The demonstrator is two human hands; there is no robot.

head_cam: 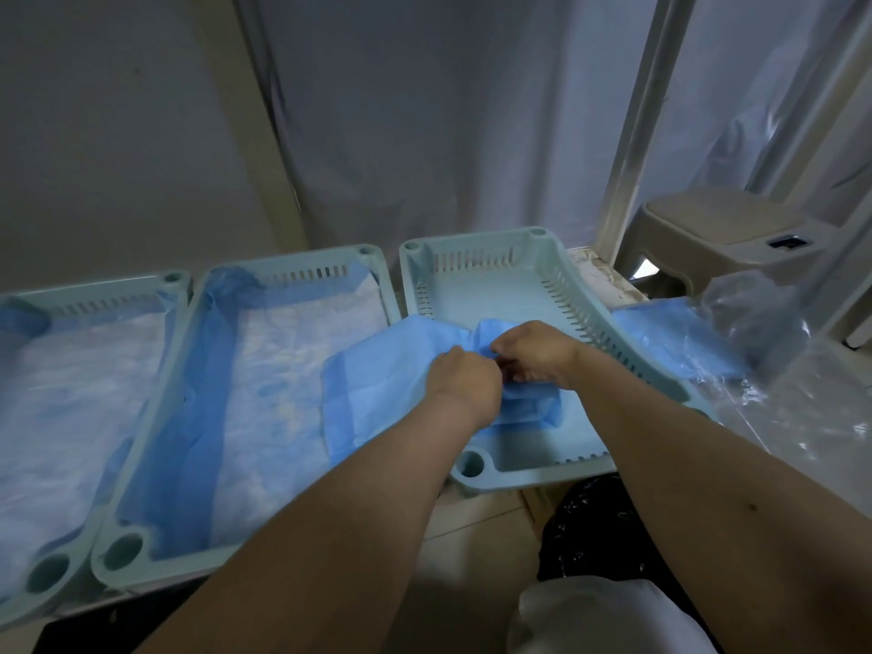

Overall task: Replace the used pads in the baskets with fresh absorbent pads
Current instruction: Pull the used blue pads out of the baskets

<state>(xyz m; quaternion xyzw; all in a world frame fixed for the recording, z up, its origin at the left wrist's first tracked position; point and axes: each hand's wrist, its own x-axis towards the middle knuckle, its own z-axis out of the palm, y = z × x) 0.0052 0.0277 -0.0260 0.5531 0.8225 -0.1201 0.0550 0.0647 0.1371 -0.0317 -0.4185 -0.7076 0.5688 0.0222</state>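
Unfolding a folded blue pad over the right basket
Left hand and right hand meet knuckle to knuckle, fingers curled, each pinching the pad's edge

No text, label, brand, number or sign is being shown that can be read.
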